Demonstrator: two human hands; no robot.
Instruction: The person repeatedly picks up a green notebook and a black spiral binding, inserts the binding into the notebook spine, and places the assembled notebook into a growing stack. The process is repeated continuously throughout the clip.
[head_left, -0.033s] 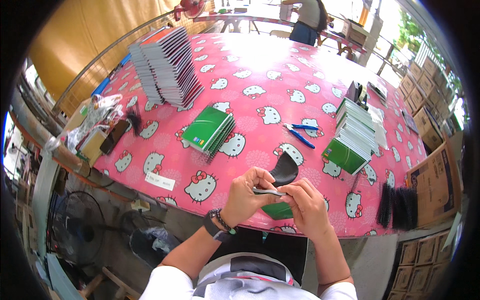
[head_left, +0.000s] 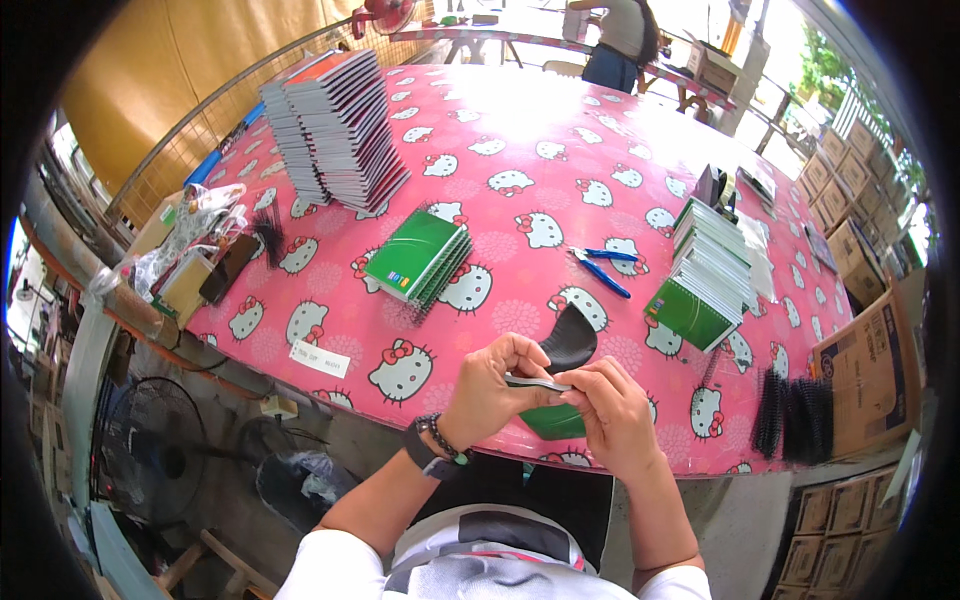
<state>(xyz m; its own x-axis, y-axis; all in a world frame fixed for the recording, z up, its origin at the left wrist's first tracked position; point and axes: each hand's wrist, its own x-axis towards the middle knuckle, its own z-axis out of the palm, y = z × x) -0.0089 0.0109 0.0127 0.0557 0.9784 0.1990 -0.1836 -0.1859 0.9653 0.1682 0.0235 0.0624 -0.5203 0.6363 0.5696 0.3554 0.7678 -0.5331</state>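
Note:
Close to the table's near edge, my left hand (head_left: 497,385) and my right hand (head_left: 610,408) pinch a thin notebook (head_left: 533,382) from both sides. It shows edge-on, with pale page edges. The fingers of both hands are closed on it and cover much of it. Just below lies a green cover (head_left: 553,422); I cannot tell whether it belongs to the held notebook. A black curved, textured piece (head_left: 571,342) sits just beyond my fingers. Farther off lie blue-handled pliers (head_left: 604,268). To their left is a small stack of green spiral notebooks (head_left: 415,257).
A tall notebook stack (head_left: 335,130) stands far left; a row of green notebooks (head_left: 705,270) lies right. Black spiral coils (head_left: 793,415) hang over the near right edge beside a cardboard box (head_left: 870,370). A paper label (head_left: 320,359) lies left. A person (head_left: 620,45) stands beyond the table.

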